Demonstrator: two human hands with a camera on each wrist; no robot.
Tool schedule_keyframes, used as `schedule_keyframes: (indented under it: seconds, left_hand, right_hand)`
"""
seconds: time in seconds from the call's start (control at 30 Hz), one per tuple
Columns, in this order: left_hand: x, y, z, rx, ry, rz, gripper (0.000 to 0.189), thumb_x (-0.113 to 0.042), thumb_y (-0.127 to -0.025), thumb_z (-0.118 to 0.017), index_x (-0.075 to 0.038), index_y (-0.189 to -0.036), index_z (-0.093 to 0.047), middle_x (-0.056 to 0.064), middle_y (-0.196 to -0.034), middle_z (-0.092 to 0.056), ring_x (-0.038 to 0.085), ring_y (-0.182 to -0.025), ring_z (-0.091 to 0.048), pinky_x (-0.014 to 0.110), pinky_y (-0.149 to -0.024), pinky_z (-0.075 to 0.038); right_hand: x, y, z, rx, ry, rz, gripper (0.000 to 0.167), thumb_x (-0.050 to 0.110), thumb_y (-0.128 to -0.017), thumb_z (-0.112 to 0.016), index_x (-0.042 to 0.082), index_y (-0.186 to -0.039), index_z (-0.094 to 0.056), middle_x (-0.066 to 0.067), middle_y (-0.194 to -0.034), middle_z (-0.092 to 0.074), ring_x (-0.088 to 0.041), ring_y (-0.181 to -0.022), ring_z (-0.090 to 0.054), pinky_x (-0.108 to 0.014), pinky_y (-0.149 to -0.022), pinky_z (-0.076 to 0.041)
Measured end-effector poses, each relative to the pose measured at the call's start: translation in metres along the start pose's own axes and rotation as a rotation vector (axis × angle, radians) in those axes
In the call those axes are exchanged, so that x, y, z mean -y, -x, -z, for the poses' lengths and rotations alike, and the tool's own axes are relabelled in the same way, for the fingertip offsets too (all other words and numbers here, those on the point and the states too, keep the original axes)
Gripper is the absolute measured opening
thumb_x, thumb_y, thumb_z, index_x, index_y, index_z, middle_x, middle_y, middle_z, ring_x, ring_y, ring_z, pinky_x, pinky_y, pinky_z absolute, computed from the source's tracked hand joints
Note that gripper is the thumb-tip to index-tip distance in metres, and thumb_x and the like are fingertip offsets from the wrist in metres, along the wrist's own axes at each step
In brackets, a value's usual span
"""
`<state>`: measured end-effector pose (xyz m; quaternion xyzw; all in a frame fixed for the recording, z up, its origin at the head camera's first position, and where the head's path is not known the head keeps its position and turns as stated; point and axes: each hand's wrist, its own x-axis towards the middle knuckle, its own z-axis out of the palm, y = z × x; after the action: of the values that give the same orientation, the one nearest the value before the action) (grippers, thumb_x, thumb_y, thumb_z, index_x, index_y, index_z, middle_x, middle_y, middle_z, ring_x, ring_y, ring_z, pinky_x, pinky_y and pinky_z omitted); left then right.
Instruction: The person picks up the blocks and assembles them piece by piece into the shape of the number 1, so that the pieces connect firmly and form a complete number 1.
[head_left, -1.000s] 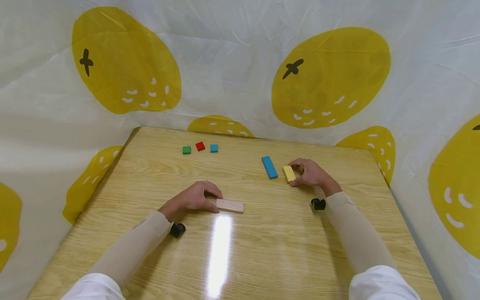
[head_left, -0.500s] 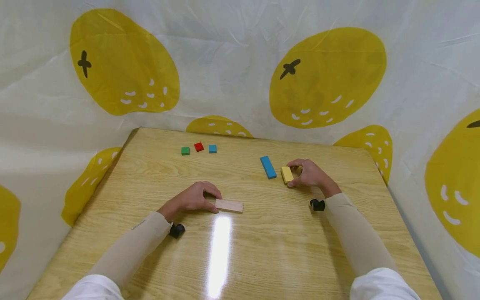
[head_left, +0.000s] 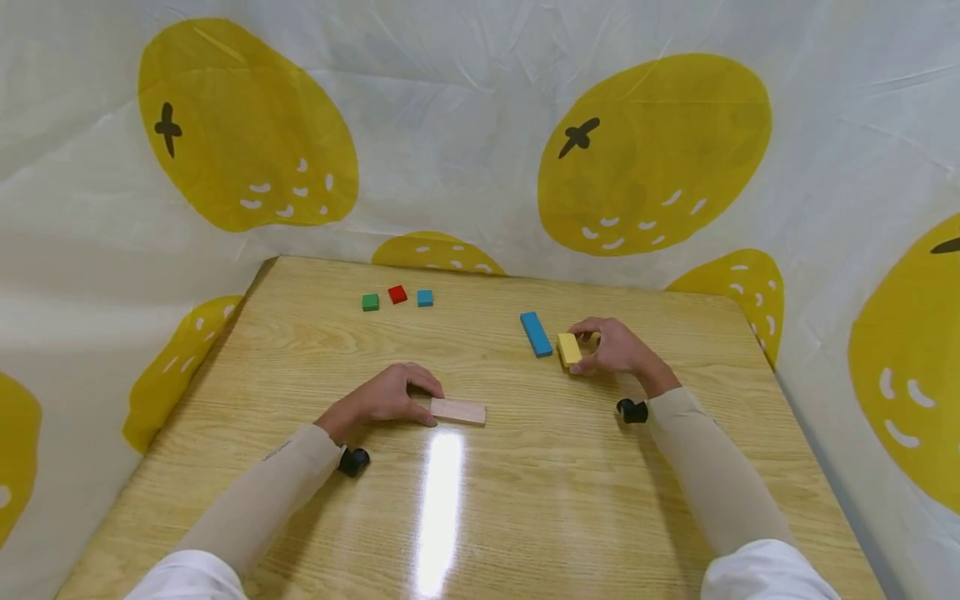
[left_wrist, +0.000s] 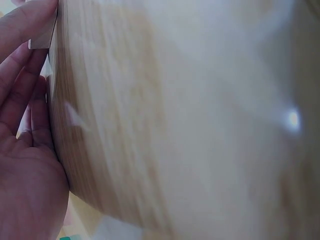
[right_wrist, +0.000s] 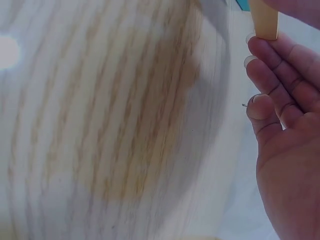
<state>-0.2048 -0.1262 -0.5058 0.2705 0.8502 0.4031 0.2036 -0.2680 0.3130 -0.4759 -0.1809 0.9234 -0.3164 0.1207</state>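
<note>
My right hand (head_left: 617, 346) pinches a yellow block (head_left: 569, 349) between thumb and fingers at the right of the table. Just left of it lies a long blue block (head_left: 536, 334), with a narrow gap between the two. The right wrist view shows the end of the yellow block (right_wrist: 265, 22) between thumb and fingertips. My left hand (head_left: 390, 393) holds the left end of a plain, pale wooden block (head_left: 459, 411) lying lengthwise near the middle. In the left wrist view, only a corner of that pale block (left_wrist: 42, 36) shows under the thumb.
Toward the back left of the wooden table (head_left: 525, 517) sit three small square blocks: a green one (head_left: 371, 302), a red one (head_left: 397, 294) and a blue one (head_left: 425, 298). A white cloth with yellow fruit prints (head_left: 450, 125) hangs around the table's back and sides.
My right hand has shifted slightly left with the yellow block, narrowing the gap to the long blue block. The left hand and pale block stay in place; the view drifts a little.
</note>
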Motion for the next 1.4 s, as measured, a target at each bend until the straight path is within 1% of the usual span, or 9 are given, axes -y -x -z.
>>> schedule_keyframes:
  seconds: [0.13, 0.43, 0.7, 0.87, 1.13, 1.27, 1.4]
  left_hand:
    - [-0.001, 0.000, 0.000, 0.004, 0.002, 0.000, 0.029, -0.032, -0.080, -0.092, -0.025, -0.107, -0.082, -0.003, -0.121, -0.074, 0.020, -0.121, -0.061, 0.046, -0.111, -0.046]
    - [-0.001, -0.001, 0.001, 0.008, 0.004, 0.005, 0.030, -0.033, -0.080, -0.092, -0.025, -0.106, -0.082, -0.003, -0.121, -0.074, 0.020, -0.121, -0.061, 0.046, -0.111, -0.046]
    - [0.002, -0.001, 0.000, 0.005, 0.000, 0.003, 0.029, -0.032, -0.079, -0.092, -0.025, -0.106, -0.082, -0.004, -0.120, -0.074, 0.019, -0.120, -0.061, 0.045, -0.110, -0.047]
    - [0.001, -0.001, 0.000, 0.006, 0.007, 0.001, 0.030, -0.031, -0.080, -0.092, -0.025, -0.107, -0.082, -0.003, -0.120, -0.074, 0.020, -0.120, -0.061, 0.046, -0.110, -0.047]
    - [0.001, -0.001, 0.000, -0.002, -0.009, 0.014, 0.030, -0.032, -0.079, -0.093, -0.026, -0.106, -0.082, -0.005, -0.122, -0.073, 0.019, -0.121, -0.061, 0.047, -0.111, -0.047]
    - [0.002, -0.001, 0.000, -0.004, -0.009, 0.012, 0.030, -0.033, -0.079, -0.093, -0.027, -0.106, -0.082, -0.005, -0.122, -0.073, 0.019, -0.121, -0.061, 0.048, -0.111, -0.047]
    - [0.002, -0.001, 0.000, -0.003, -0.009, 0.010, 0.030, -0.032, -0.079, -0.093, -0.027, -0.106, -0.082, -0.005, -0.122, -0.073, 0.019, -0.122, -0.061, 0.047, -0.112, -0.047]
  right_hand:
    - [0.004, 0.000, 0.000, 0.005, -0.001, 0.005, 0.065, 0.021, -0.076, -0.095, 0.000, -0.131, -0.068, -0.018, -0.122, -0.068, -0.033, -0.113, -0.058, -0.050, -0.097, -0.047]
    - [0.011, 0.001, -0.001, 0.006, -0.001, 0.019, 0.064, 0.022, -0.076, -0.095, 0.001, -0.130, -0.068, -0.017, -0.119, -0.068, -0.032, -0.109, -0.057, -0.048, -0.095, -0.046]
    - [0.017, -0.001, -0.006, 0.006, 0.002, 0.030, 0.064, 0.021, -0.076, -0.094, 0.001, -0.131, -0.068, -0.016, -0.117, -0.068, -0.030, -0.108, -0.057, -0.046, -0.094, -0.047]
    - [0.019, -0.002, -0.010, 0.002, -0.012, 0.021, 0.063, 0.021, -0.076, -0.094, 0.000, -0.130, -0.068, -0.016, -0.118, -0.068, -0.031, -0.109, -0.057, -0.046, -0.094, -0.047]
    - [0.023, -0.003, -0.016, 0.001, -0.016, 0.012, 0.065, 0.024, -0.076, -0.095, 0.003, -0.131, -0.068, -0.015, -0.117, -0.068, -0.031, -0.108, -0.057, -0.044, -0.092, -0.047]
    - [0.026, -0.005, -0.018, 0.001, -0.009, 0.010, 0.066, 0.024, -0.075, -0.095, 0.002, -0.132, -0.068, -0.015, -0.117, -0.068, -0.030, -0.108, -0.057, -0.043, -0.092, -0.047]
    - [0.030, -0.005, -0.020, 0.003, -0.010, 0.010, 0.068, 0.025, -0.075, -0.095, 0.001, -0.132, -0.067, -0.016, -0.118, -0.068, -0.031, -0.108, -0.057, -0.044, -0.093, -0.047]
